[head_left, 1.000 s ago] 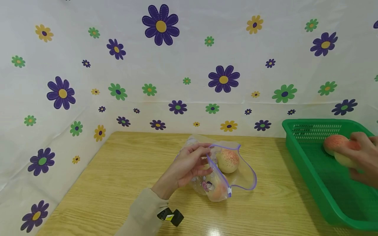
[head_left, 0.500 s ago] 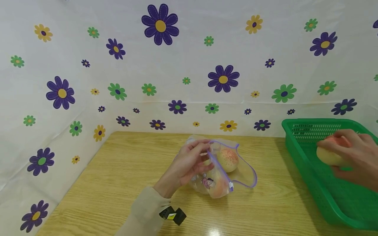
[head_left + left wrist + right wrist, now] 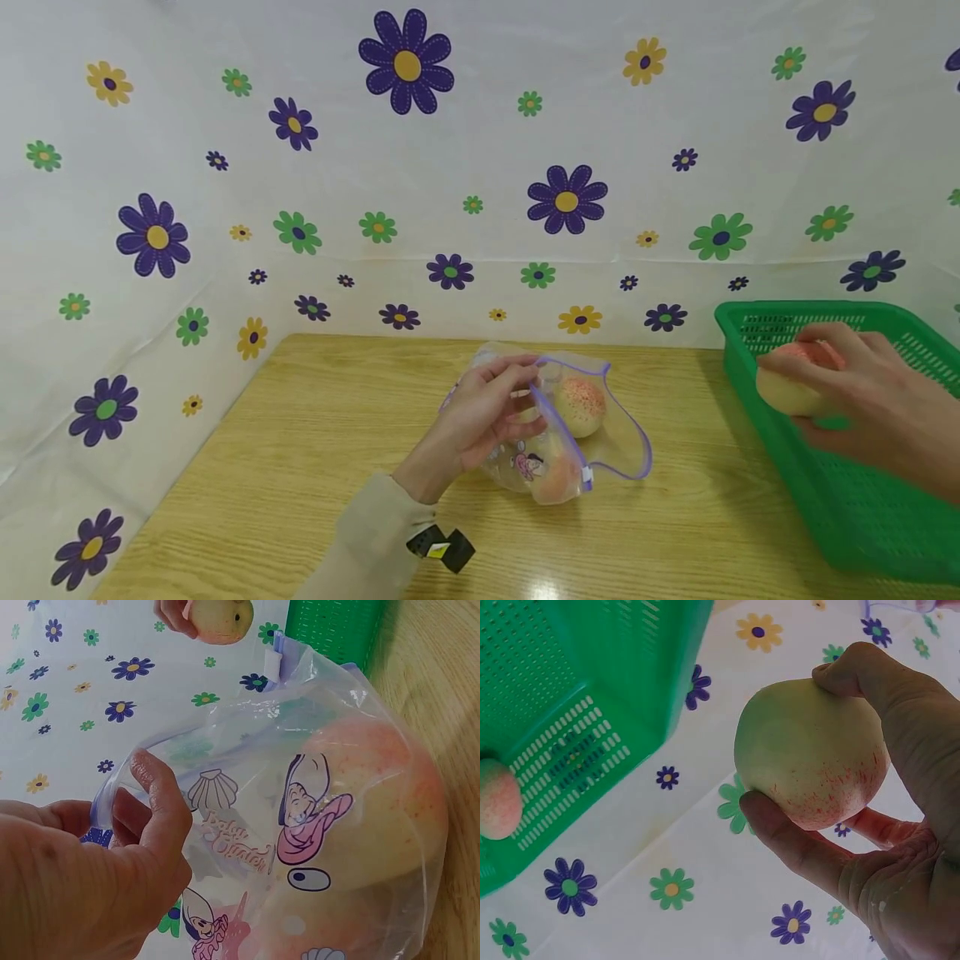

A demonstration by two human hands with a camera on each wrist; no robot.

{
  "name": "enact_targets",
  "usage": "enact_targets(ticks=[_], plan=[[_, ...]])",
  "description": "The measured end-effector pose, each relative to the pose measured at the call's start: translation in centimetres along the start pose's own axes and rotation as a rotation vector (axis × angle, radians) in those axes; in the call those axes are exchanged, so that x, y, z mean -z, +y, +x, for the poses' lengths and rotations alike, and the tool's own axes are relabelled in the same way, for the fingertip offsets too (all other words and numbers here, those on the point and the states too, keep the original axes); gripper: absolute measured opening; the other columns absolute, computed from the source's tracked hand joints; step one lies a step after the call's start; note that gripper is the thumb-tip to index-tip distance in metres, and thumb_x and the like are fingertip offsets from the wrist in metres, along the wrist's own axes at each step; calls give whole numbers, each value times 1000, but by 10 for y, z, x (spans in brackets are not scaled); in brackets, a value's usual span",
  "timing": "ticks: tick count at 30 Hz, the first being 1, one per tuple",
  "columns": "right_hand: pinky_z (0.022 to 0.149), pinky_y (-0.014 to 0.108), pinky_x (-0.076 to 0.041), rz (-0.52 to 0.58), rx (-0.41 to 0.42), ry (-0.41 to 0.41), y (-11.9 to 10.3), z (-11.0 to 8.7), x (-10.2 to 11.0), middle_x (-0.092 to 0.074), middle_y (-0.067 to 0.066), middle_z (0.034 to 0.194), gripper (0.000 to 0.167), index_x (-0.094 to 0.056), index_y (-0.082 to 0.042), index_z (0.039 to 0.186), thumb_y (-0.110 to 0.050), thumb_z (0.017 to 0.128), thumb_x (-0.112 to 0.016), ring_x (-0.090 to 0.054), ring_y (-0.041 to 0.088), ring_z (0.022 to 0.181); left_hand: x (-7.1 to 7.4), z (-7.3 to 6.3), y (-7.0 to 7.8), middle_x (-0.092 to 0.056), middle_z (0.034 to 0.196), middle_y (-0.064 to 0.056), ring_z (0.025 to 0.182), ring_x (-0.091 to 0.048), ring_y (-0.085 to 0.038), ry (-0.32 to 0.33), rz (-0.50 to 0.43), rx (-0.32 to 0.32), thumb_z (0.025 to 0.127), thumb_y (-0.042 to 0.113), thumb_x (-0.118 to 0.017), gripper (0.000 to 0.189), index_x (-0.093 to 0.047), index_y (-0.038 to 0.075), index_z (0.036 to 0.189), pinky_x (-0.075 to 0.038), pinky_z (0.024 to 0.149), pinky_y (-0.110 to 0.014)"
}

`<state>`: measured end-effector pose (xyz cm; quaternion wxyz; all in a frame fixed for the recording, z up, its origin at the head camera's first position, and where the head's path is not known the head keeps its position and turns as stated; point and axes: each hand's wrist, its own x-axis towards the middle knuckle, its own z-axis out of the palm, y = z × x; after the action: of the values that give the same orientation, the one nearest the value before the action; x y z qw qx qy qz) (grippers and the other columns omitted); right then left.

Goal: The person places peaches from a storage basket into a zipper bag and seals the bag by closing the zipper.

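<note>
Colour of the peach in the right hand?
The peach is pale yellow-green with red speckles; best in right wrist view.

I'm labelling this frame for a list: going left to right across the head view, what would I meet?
Left sleeve, left hand, bag, held peach, right hand. The green basket is left out, since the held peach and right hand overlap it.

Pink "Baby" lettering (image 3: 225, 824) (second word unclear) on the clear bag (image 3: 300, 832).
</note>
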<state>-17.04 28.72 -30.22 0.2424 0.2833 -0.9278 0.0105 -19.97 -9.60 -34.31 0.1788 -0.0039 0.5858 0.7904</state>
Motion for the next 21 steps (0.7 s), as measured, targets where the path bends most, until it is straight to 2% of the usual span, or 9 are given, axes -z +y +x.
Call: enact_targets(ticks=[7, 9, 15, 21], plan=[[68, 64, -49, 11, 90, 51, -13, 11, 0, -58, 21, 112, 89, -60, -26, 118, -9, 42, -103, -55, 46, 91, 1, -1, -3, -58, 96, 2, 81, -61, -9, -16, 20, 1, 106, 17, -52, 36, -57, 5, 139, -64, 70, -27], [68, 63, -48, -1, 95, 41, -17, 14, -1, -59, 21, 113, 89, -59, -28, 119, -12, 44, -103, -57, 45, 91, 1, -2, -3, -58, 97, 1, 82, -62, -9, -13, 23, 5, 106, 17, -52, 35, -58, 5, 139, -64, 70, -28], [72, 63, -56, 38, 104, 12, -29, 22, -3, -56, 20, 121, 89, -59, -29, 125, -12, 50, -102, -56, 44, 100, 0, -2, -4, -59, 98, 1, 83, -64, -9, -16, 33, 11, 105, 18, -53, 36, -58, 7, 139, -64, 70, -28], [67, 51, -61, 100, 168, 57, -41, 29, -7, -57, 15, 121, 84, -60, -30, 124, -12, 53, -100, -56, 38, 99, 1, -3, -7, -59, 98, 1, 85, -64, -10, -31, 36, 17, 106, 19, -52, 35, -58, 6, 138, -64, 71, -28]])
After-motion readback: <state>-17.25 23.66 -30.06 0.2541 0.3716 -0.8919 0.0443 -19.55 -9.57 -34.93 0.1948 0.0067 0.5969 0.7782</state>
